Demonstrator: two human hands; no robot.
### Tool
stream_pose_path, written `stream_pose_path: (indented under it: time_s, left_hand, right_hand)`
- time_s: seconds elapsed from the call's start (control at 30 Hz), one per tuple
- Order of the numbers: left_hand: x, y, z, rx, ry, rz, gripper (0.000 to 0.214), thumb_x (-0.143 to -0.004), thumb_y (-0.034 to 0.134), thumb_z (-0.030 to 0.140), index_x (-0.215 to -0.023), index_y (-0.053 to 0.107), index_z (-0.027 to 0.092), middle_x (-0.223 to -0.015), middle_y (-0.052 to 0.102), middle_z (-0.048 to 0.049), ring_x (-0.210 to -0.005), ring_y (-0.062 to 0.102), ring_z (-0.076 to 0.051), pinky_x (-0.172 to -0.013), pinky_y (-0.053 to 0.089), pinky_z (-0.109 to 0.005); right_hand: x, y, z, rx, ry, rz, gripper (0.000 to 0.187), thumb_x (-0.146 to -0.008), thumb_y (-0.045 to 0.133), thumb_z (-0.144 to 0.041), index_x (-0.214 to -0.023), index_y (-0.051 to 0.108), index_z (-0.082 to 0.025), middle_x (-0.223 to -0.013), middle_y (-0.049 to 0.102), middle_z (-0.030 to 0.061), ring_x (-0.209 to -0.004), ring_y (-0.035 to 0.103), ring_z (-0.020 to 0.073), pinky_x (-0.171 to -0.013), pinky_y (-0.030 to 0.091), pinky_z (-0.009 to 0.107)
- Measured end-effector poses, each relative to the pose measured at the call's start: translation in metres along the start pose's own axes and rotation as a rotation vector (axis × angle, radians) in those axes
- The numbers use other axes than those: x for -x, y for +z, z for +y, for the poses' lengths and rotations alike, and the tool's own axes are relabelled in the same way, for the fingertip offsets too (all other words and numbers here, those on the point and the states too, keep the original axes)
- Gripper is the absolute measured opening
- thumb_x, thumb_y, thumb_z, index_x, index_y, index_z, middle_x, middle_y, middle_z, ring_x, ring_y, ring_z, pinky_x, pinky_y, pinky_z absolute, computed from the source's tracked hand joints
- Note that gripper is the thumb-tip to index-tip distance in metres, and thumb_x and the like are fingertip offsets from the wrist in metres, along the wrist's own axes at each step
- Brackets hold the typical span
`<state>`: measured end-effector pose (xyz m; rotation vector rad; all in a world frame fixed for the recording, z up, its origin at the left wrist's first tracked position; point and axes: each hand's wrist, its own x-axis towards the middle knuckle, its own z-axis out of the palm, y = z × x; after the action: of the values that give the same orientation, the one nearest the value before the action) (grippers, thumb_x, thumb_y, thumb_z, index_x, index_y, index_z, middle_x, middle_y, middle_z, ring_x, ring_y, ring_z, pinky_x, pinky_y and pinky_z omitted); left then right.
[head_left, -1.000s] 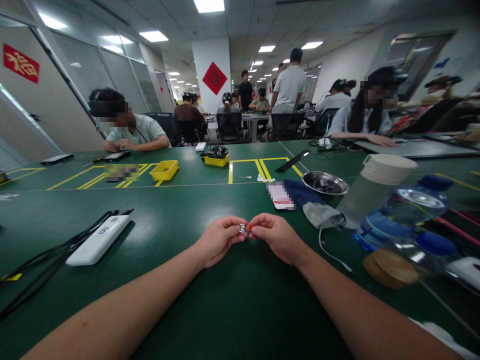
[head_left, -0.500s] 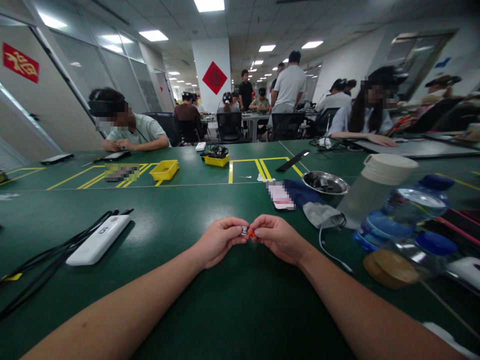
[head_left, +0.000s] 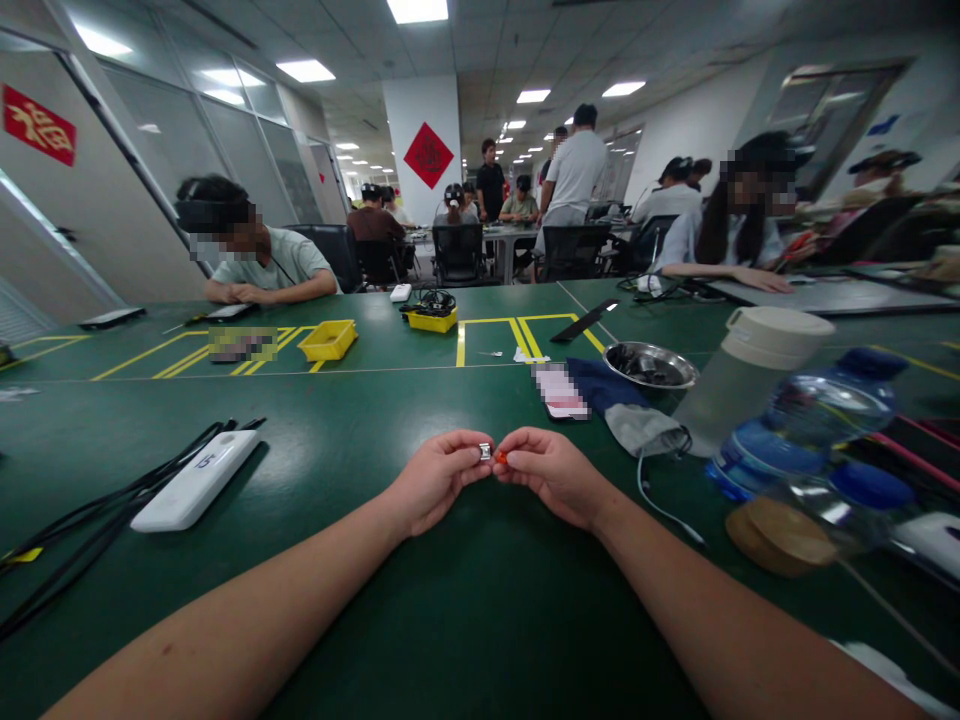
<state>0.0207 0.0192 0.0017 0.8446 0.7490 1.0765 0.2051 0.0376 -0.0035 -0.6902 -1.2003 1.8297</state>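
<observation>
At the far left of the green desk (head_left: pixel 330 590), black cables (head_left: pixel 97 520) run behind a white device (head_left: pixel 196 480), well apart from the hands. Near the middle, the left hand (head_left: pixel 433 485) pinches a small silvery piece (head_left: pixel 485 452) between thumb and fingers, its end sticking out toward the right. Just beside it, the right hand (head_left: pixel 556 478) pinches a small orange piece (head_left: pixel 502 458); whether the two pieces touch is too small to tell. Both grips are narrow and appear to be above the desk, so a slick surface or an uneven squeeze could make either piece slip and drop. The fingertips also cover much of each piece, so a poor alignment might go unnoticed. Farther right, a drawstring pouch (head_left: pixel 646 430) and a blue-capped bottle (head_left: pixel 806 420) could hide a piece that rolled away.
</observation>
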Motion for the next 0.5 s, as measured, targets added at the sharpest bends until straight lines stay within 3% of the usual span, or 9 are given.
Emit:
stream_pose_path:
  time_s: [0.33,0.5]
  left_hand:
    - [0.001,0.0035,0.0012,-0.031,-0.013,0.008,0.018,-0.074,0.067,0.01,-0.092,0.065,0.01,-0.089,0.067,-0.0091,-0.076,0.066,-0.012,-0.076,0.053,-0.022]
    - [0.0009,0.003,0.0004,-0.043,-0.006,-0.004,0.017,-0.074,0.068,0.012,-0.09,0.065,0.01,-0.087,0.067,-0.0091,-0.077,0.066,-0.013,-0.074,0.053,-0.022]
  right_hand:
    - [0.0007,0.0042,-0.0012,0.059,-0.055,0.018,0.018,-0.064,0.073,-0.017,-0.08,0.065,-0.018,-0.08,0.066,0.0021,-0.073,0.06,0.0136,-0.074,0.047,0.032]
    - [0.0011,0.0059,-0.0004,0.055,-0.08,0.035,0.026,-0.063,0.073,-0.015,-0.087,0.063,-0.019,-0.085,0.065,0.001,-0.073,0.06,0.013,-0.069,0.047,0.029]
